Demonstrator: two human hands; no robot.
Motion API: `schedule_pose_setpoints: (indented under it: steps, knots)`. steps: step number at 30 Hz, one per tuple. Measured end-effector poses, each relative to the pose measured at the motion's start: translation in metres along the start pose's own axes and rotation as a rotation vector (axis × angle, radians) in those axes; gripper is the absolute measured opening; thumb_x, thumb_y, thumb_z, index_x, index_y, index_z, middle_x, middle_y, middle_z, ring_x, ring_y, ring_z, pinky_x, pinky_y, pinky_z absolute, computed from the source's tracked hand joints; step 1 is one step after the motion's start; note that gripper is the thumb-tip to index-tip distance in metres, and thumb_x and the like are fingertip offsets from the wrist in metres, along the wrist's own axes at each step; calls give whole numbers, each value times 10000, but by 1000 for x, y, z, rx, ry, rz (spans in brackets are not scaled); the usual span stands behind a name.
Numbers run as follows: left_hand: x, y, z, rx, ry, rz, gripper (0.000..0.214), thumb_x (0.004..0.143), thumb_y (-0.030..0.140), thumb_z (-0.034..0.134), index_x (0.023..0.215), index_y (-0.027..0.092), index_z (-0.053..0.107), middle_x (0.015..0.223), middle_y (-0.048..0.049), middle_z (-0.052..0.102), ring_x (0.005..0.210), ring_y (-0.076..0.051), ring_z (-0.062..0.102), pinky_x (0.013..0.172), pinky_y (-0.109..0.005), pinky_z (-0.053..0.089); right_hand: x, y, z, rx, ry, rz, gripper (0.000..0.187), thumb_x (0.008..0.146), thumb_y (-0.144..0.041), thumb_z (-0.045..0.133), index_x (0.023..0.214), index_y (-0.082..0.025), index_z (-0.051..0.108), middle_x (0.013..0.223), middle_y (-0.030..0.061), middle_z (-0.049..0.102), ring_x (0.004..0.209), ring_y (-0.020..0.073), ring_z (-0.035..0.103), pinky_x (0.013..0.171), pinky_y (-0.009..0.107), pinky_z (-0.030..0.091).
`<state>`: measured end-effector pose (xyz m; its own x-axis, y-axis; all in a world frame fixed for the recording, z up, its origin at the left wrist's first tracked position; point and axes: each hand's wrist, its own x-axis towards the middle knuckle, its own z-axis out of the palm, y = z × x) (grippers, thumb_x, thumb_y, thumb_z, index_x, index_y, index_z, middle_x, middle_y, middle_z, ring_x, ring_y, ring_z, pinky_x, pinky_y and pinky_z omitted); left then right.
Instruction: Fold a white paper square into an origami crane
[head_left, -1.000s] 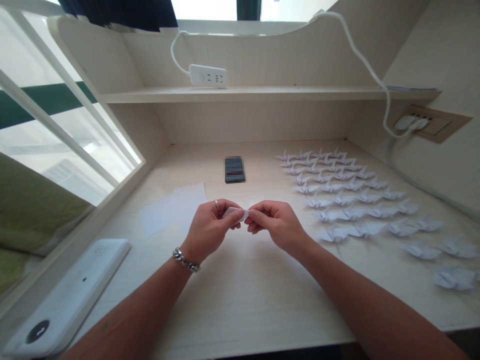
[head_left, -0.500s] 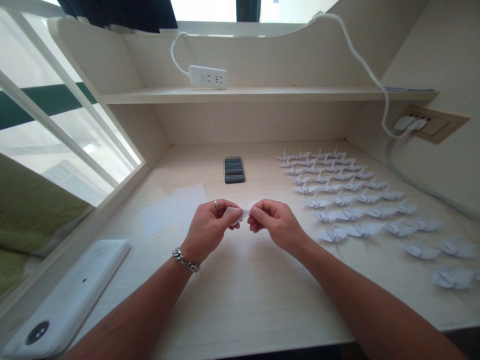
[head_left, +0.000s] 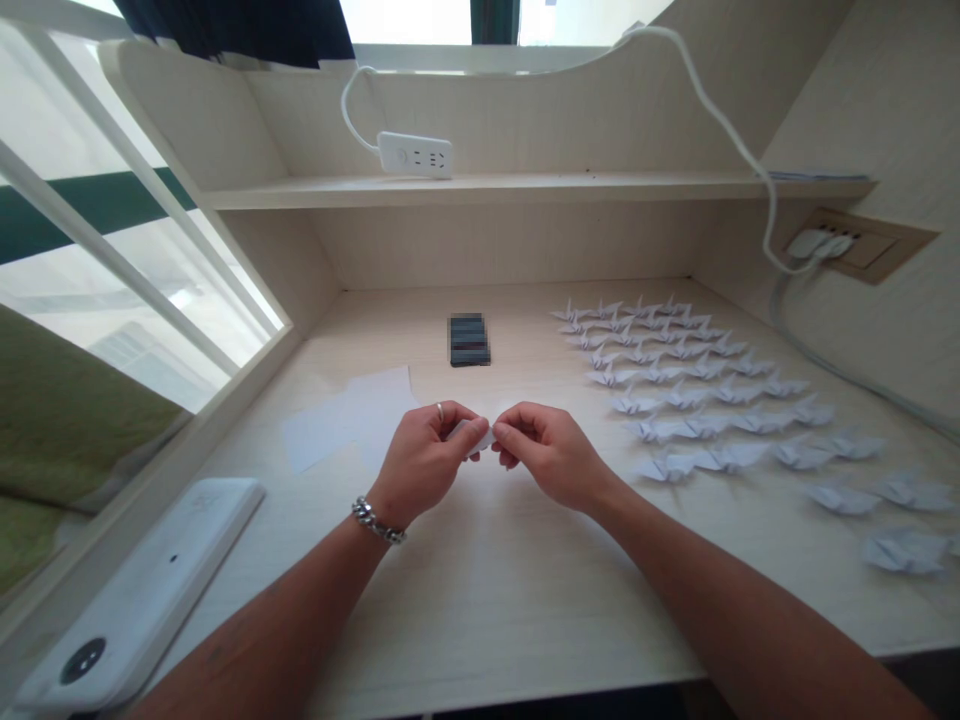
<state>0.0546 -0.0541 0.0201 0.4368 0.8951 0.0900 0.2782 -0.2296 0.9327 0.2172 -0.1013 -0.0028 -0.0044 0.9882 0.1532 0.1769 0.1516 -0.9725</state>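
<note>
A small folded piece of white paper (head_left: 484,441) is pinched between my two hands above the middle of the desk. My left hand (head_left: 433,450), with a ring and a chain bracelet, grips its left part between thumb and fingers, which hide much of it. The thumb and fingertips of my right hand (head_left: 547,448) close on its right end. Flat white paper sheets (head_left: 330,425) lie left of my left hand. To the right stand several rows of folded white paper cranes (head_left: 697,428).
Behind my hands lies a dark, blurred-out flat object (head_left: 469,340). A long white device (head_left: 142,590) rests at the left edge. On the shelf (head_left: 525,188) stands a white power strip (head_left: 415,155). A white cable (head_left: 720,120) runs down to the wall socket (head_left: 862,248).
Both hands have shifted slightly: the left a little to the right, the right a little to the left. Less of the folded paper shows between them now.
</note>
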Motion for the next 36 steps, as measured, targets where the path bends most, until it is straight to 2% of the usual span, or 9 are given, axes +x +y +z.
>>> schedule_pose_setpoints:
  steps: [6, 9, 14, 19, 25, 31, 36]
  knots:
    - [1, -2, 2, -155, -64, -27, 243, 805, 345, 628, 697, 129, 647, 572, -20, 628, 548, -124, 538, 556, -252, 427, 1, 1, -2, 82, 0, 14, 144, 826, -276, 594, 745, -159, 613, 622, 9, 628, 577, 132, 589, 572, 265, 473]
    - [1, -4, 2, -89, -54, -2, 247, 806, 354, 629, 697, 133, 650, 578, -19, 630, 548, -124, 539, 555, -250, 424, 1, 1, -2, 43, -18, 32, 151, 825, -292, 594, 749, -163, 615, 655, 17, 638, 600, 138, 595, 580, 267, 472]
    - [2, -6, 0, 76, -74, 48, 259, 831, 376, 599, 723, 146, 651, 605, -12, 632, 564, -126, 542, 558, -248, 414, 1, 2, -3, -151, 13, -35, 168, 838, -292, 575, 718, -178, 605, 643, 3, 615, 601, 129, 562, 572, 254, 435]
    - [0, -6, 0, 169, -48, 99, 244, 850, 360, 568, 728, 157, 626, 616, 4, 608, 571, -121, 509, 556, -242, 385, 2, 3, -3, -34, -28, -2, 164, 834, -307, 586, 752, -169, 617, 675, 15, 627, 622, 139, 585, 597, 267, 463]
    - [1, -10, 1, 110, -78, 69, 267, 858, 397, 552, 780, 156, 638, 645, -15, 640, 605, -144, 566, 578, -252, 424, 3, 6, -2, -51, -2, -15, 166, 826, -306, 600, 738, -167, 623, 665, 14, 629, 620, 137, 583, 612, 270, 475]
    - [4, -13, 0, 87, -18, 60, 274, 842, 411, 570, 787, 153, 642, 633, -21, 649, 590, -146, 570, 572, -253, 430, 5, 3, -2, 13, -2, 9, 177, 828, -319, 600, 755, -160, 626, 675, 26, 647, 613, 142, 601, 614, 280, 490]
    - [4, -11, 0, 49, -58, 49, 261, 817, 397, 594, 771, 150, 664, 613, -20, 651, 574, -145, 588, 565, -253, 443, 4, 4, -2, -20, 3, 4, 196, 832, -334, 600, 734, -166, 620, 652, 18, 640, 598, 135, 589, 611, 275, 480]
